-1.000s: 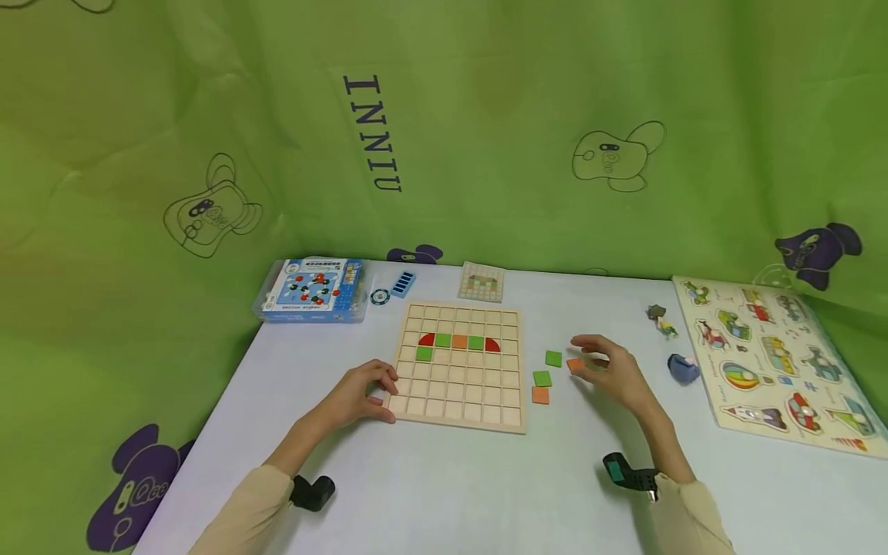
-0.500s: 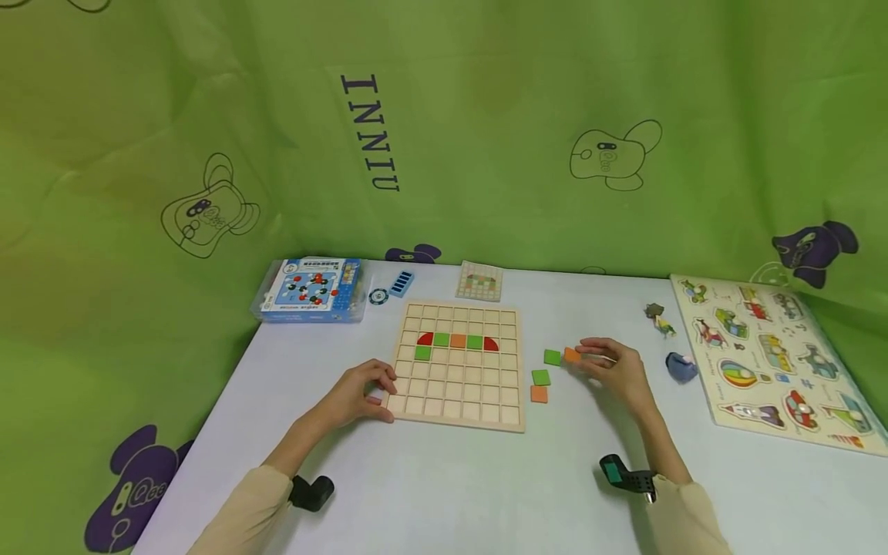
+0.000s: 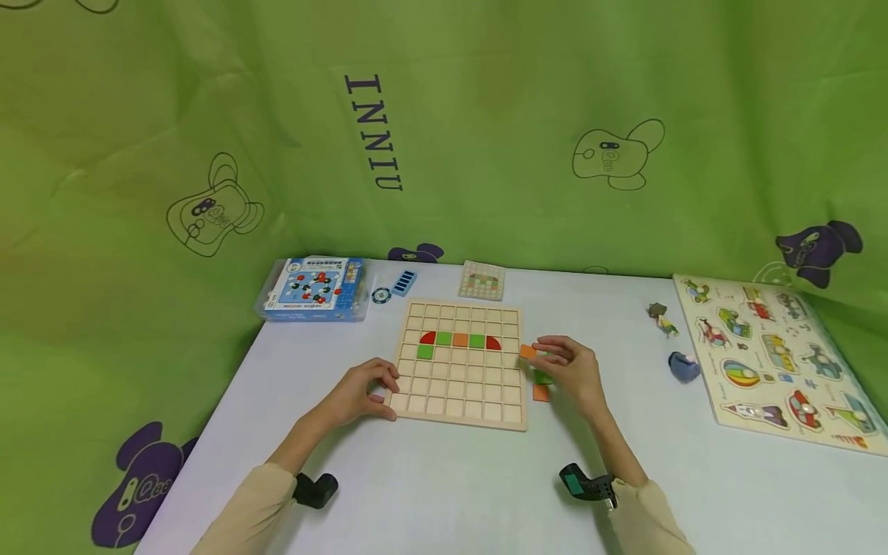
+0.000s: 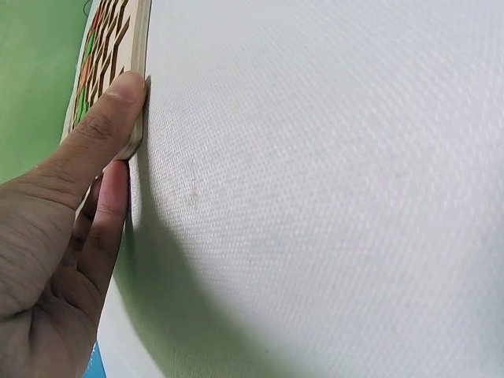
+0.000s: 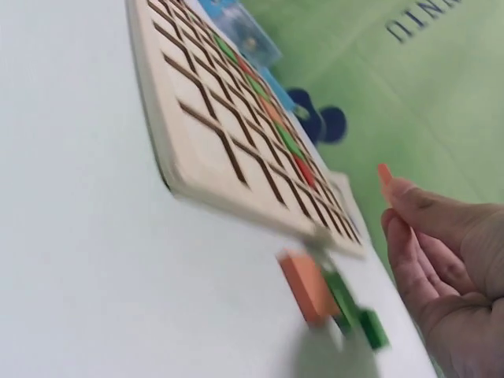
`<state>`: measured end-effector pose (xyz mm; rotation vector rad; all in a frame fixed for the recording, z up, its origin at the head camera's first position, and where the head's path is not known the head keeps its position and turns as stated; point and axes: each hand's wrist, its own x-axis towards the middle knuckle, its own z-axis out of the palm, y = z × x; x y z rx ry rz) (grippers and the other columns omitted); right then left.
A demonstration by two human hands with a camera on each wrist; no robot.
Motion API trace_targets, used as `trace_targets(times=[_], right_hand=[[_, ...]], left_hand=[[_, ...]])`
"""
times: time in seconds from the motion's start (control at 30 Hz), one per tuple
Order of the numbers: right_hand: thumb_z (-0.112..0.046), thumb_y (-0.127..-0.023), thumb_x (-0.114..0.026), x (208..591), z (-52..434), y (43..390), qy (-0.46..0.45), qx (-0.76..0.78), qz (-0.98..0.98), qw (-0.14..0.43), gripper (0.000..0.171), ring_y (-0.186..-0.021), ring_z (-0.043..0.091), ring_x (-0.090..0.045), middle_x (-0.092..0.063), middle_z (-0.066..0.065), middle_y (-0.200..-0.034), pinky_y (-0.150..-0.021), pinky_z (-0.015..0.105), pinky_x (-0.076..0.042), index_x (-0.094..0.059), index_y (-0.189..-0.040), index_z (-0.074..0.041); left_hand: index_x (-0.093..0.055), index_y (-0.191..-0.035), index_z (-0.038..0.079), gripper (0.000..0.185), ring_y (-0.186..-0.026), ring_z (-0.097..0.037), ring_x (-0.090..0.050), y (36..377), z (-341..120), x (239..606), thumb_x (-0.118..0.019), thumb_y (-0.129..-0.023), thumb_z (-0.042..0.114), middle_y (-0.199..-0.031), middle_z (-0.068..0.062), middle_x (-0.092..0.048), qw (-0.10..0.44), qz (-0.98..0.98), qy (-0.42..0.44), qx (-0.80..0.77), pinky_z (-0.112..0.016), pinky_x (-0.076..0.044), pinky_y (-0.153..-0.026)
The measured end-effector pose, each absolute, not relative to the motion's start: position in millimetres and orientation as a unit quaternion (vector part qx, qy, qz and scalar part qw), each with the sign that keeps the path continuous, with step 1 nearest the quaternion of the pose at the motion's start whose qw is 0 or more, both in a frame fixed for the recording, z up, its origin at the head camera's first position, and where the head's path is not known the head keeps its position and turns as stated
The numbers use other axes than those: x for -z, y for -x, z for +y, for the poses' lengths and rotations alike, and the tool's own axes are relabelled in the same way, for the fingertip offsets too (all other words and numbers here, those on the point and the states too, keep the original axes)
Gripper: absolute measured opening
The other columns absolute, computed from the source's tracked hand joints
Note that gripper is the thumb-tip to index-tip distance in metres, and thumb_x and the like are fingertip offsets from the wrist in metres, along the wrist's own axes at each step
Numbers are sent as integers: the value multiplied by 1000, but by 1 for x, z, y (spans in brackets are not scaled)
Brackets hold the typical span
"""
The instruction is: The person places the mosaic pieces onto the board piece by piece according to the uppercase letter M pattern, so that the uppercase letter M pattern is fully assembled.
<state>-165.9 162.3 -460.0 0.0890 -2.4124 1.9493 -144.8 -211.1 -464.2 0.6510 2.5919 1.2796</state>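
The right hand (image 3: 572,370) pinches an orange tile (image 3: 528,351) at its fingertips, just off the grid board's (image 3: 458,401) right edge, flat face tilted toward the board; the left hand (image 3: 361,395) grips the board's near left corner.

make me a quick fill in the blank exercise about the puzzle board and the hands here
The right hand pinches an ____ tile.
The left hand holds the wooden grid board at its near ____ corner.
The top filled row on the board ends in two ____ quarter-round pieces.

Missing words: orange; left; red
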Motion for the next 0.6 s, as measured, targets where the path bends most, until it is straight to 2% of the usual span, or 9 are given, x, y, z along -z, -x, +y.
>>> trace_targets(times=[0.33, 0.6], right_hand=[[5, -77, -76, 465, 103, 170, -57, -651, -757, 6, 37, -85, 24, -69, -68, 24, -104, -73, 19, -54, -63, -110, 9], [9, -74, -76, 472, 58, 166, -82, -647, -757, -24, 33, -83, 27, -69, -70, 17, -98, -72, 25, -55, -66, -105, 5]], left_hand=[[-65, -86, 4, 31, -109, -31, -51, 145, -211, 465, -87, -65, 7, -112, -11, -58, 95, 873, -210, -430, -29, -53, -78], [-66, -87, 6, 31, -110, -30, -52, 145, -211, 465, -87, -64, 6, -112, -9, -58, 91, 874, -217, -424, -31, -52, -84]])
